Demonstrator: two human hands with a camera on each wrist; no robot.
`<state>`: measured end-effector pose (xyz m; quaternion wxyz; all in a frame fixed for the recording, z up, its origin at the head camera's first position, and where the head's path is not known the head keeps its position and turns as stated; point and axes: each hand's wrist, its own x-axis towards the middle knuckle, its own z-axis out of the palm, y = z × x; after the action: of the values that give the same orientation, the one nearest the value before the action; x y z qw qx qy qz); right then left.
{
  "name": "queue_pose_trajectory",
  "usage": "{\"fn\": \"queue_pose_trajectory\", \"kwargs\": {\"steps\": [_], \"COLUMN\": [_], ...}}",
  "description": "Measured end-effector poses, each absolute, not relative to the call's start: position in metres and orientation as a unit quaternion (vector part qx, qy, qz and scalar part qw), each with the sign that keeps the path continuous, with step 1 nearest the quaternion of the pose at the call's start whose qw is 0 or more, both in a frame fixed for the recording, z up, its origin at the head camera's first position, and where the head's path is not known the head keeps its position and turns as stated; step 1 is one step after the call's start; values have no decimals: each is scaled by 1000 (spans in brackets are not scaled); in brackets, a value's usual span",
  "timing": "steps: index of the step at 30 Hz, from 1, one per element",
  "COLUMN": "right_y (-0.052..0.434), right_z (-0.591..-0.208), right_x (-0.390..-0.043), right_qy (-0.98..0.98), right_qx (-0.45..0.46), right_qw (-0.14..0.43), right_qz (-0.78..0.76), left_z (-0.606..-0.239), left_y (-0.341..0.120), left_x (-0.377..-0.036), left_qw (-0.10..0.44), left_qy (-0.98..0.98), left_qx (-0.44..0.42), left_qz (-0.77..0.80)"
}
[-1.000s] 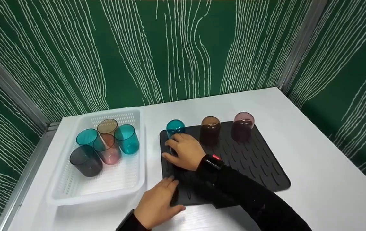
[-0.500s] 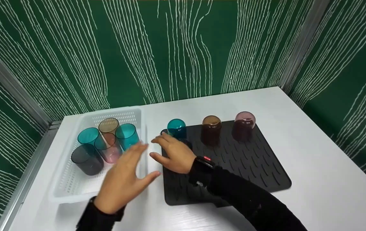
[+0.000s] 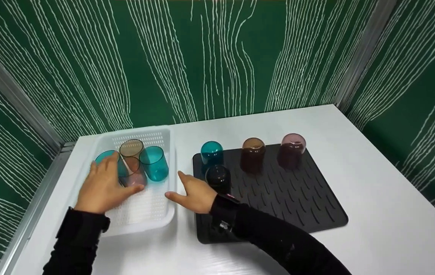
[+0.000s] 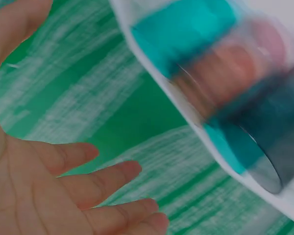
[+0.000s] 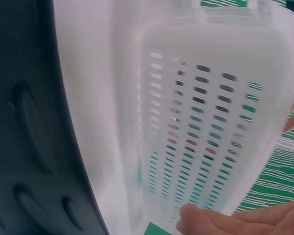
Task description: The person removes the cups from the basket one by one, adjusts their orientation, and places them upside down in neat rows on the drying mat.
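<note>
At the left, the left hand (image 3: 101, 186) is reaching into the white basket (image 3: 147, 223), its fingers spread wide and holding nothing. The cups are lying just ahead of its fingertips: a teal cup (image 3: 105, 157) partly hidden behind the hand, a pink cup (image 3: 134, 174), a brown cup (image 3: 130, 148) and a second teal cup (image 3: 153, 163), all leaning with their long axes tilted. The left hand is clearly the nearer one. To the right, the right hand (image 3: 192, 194) is resting open at the edge of the black mat (image 3: 301, 198), beside an upturned dark cup (image 3: 218, 176).

The left wrist view is showing the open palm (image 4: 54, 196) and blurred cups; the head view is hiding a dark cup there.
</note>
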<state>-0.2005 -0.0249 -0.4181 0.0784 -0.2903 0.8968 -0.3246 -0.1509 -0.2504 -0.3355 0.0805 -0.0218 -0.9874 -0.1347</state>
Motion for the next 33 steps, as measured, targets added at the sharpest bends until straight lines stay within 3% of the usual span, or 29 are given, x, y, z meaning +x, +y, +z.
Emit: {"fn": "queue_pose_trajectory", "kwargs": {"steps": [14,20,26,33], "right_y": [-34,-35,-36,-36], "right_z": [-428,-430,-431,-429], "right_x": [-199,-200,-200,-198], "right_qy": [903,902,892,889], "right_qx": [-273,-276,-298,-297], "right_qw": [97,106,97,102], "right_qz": [-318,-314,-326,-334], "left_z": [-352,-353,-349,-350], "left_y": [-274,-277,-281,-283], "left_x": [-171,-171,-173,-176], "left_qw": [-46,-37,-67,-51], "left_qy": [-990,-990,-989,-991], "left_qx": [62,56,44,46], "left_qz": [-120,-121,-127,-116]}}
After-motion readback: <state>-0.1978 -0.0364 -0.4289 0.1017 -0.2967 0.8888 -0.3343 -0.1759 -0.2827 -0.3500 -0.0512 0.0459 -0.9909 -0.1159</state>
